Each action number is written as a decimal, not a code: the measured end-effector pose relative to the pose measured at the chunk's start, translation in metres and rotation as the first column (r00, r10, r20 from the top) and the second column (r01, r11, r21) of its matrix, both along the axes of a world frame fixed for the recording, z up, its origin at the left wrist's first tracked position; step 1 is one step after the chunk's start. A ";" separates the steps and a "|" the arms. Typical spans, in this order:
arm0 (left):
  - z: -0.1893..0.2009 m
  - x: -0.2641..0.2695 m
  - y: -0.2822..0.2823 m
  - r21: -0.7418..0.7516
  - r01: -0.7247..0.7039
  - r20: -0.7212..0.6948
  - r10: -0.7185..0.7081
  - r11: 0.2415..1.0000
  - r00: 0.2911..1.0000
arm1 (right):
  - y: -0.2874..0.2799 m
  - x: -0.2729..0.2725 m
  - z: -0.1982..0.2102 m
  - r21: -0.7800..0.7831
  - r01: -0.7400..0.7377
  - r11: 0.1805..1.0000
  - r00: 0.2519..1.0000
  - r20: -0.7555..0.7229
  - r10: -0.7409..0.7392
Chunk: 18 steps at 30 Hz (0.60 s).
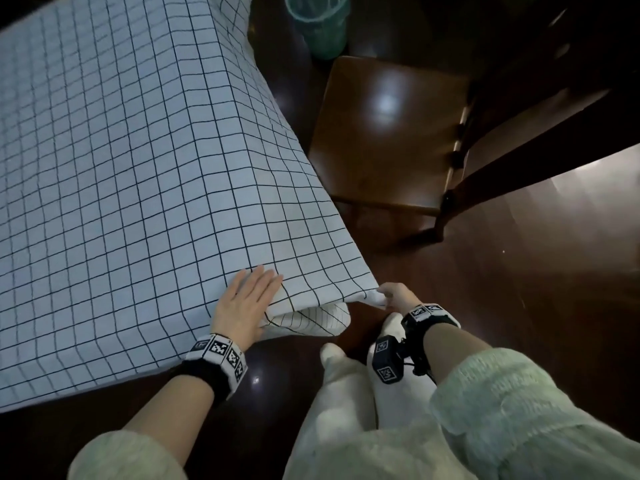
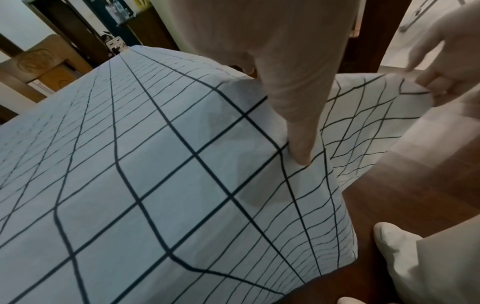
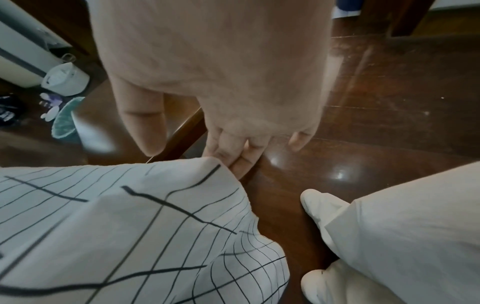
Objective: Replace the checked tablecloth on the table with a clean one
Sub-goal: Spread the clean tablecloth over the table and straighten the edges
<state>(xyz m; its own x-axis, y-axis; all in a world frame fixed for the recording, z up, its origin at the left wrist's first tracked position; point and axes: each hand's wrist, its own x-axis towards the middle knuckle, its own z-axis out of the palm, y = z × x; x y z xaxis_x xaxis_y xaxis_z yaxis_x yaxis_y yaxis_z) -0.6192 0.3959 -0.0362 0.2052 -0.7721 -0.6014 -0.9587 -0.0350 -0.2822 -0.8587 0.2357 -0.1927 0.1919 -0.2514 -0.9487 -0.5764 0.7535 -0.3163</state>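
Here left hand [image 1: 242, 303] flat on checked tablecloth [image 1: 138, 168]; right hand [image 1: 398, 294] pinches corner.

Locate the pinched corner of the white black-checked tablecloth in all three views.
Head: lower centre-right, the pinched corner held by the right hand, just right of the flat left hand.
Left wrist: upper right edge, corner between the right hand's fingertips.
Right wrist: centre, corner under the fingers.
Shared landmark: the white-socked foot on the dark wooden floor.
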 end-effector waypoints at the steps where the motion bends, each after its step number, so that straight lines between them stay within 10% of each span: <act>1: 0.000 0.000 0.000 0.012 0.008 0.032 -0.009 1.000 0.999 | 0.002 -0.002 0.005 0.042 0.002 0.999 1.000 0.005 -0.002; 7: -0.002 -0.005 -0.001 0.051 0.039 0.075 -0.043 0.998 0.996 | 0.015 -0.013 0.038 0.069 -0.254 0.965 0.967 0.000 0.254; 18: -0.001 -0.002 0.002 0.052 0.131 0.056 -0.134 0.990 0.989 | 0.009 -0.033 0.061 -0.053 0.053 0.997 0.998 -0.015 -0.054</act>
